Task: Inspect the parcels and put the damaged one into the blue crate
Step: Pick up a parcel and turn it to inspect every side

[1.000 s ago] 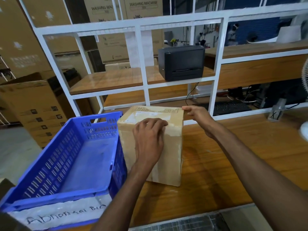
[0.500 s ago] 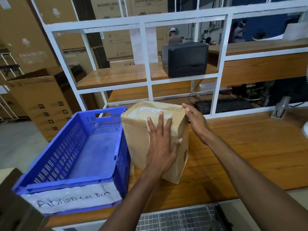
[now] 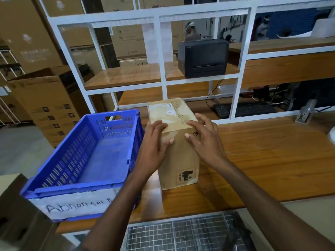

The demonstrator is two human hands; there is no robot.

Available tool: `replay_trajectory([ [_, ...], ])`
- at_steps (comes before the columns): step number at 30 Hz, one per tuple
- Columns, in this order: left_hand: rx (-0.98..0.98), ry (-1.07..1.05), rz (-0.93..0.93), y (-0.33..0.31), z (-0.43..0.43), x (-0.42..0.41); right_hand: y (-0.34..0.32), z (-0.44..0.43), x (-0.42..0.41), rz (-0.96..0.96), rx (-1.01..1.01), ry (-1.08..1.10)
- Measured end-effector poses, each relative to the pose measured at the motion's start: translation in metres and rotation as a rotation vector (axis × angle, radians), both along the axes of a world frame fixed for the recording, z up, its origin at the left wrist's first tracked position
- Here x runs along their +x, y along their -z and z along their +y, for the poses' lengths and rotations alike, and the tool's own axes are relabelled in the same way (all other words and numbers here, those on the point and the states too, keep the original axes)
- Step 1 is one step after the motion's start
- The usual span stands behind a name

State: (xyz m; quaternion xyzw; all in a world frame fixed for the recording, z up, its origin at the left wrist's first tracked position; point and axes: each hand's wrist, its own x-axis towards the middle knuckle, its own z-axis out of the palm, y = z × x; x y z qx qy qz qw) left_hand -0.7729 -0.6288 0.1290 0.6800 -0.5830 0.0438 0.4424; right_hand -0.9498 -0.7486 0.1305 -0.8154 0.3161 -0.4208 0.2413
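One head view looks forward and down onto the wooden table [image 3: 272, 160], facing the white shelf frame [image 3: 162, 51]. It sits close above the parcel [image 3: 179, 160], the left hand [image 3: 154, 147] and the right hand [image 3: 206, 142].

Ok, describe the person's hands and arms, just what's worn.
Nothing worn shows: the left hand and right hand are bare, without gloves, rings or a watch. The left forearm and right forearm show no sleeve.
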Motion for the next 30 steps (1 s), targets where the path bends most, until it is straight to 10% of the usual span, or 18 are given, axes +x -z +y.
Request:
replay_trajectory([
  [30,-0.074,-0.183,0.027,-0.050,-0.028,0.011,-0.066,-0.006,0.039,-0.079,0.009,0.107],
])
